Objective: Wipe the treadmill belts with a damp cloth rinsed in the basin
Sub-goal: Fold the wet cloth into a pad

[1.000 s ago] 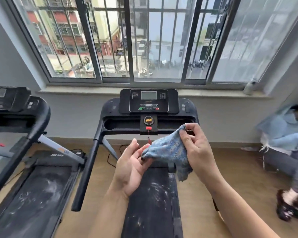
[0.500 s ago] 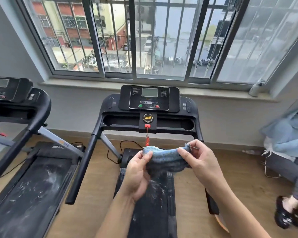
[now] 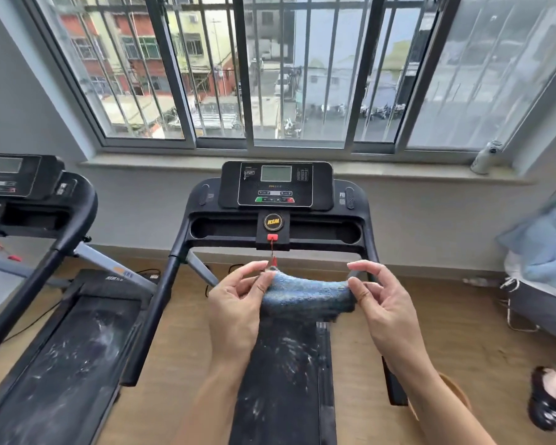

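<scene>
Head view: left hand (image 3: 235, 311) and right hand (image 3: 387, 311) pinch the cloth (image 3: 305, 295) stretched crosswise at frame centre, dusty belt (image 3: 283, 374) directly below.

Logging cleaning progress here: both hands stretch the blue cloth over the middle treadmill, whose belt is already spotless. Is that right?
Not quite: the head view shows the belt streaked with white residue, not spotless. The rest holds: the left hand and right hand pinch the blue cloth stretched between them over the middle treadmill.
</scene>
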`<state>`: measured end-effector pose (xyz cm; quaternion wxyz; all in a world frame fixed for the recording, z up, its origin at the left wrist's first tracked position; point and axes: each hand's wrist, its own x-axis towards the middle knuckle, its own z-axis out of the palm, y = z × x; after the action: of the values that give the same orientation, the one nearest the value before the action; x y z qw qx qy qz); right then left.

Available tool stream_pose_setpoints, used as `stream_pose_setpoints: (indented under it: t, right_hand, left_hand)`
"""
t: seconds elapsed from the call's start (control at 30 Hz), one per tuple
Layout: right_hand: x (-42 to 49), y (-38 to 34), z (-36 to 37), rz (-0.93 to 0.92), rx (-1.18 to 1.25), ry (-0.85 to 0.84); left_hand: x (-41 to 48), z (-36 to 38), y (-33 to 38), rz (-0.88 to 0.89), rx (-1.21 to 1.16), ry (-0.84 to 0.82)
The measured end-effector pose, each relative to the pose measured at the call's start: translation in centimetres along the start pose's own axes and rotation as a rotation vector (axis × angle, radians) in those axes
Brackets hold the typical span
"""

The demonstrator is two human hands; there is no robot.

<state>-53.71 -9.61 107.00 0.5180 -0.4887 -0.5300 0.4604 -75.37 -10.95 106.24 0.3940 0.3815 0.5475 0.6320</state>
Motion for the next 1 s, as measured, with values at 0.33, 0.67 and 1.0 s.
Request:
stream_pose_setpoints:
  t: [0.33,0.67,1.0]
  right_hand:
    - [1.9,-0.5,-2.8,0.019,0.021,-0.062]
    - [4.1,-1.1,-4.1,0.090,0.127,-0.145]
    - [4.6,-0.7,-5.1,0.101,-0.064,-0.268]
  left_hand:
    - [0.7,1.7,0.6,-0.133,-0.036,-0.142]
    - [1.4,2.2,1.3,-0.250,-0.204,-0.210]
    - [1.8,0.3,2.0,-0.291,0.209,-0.412]
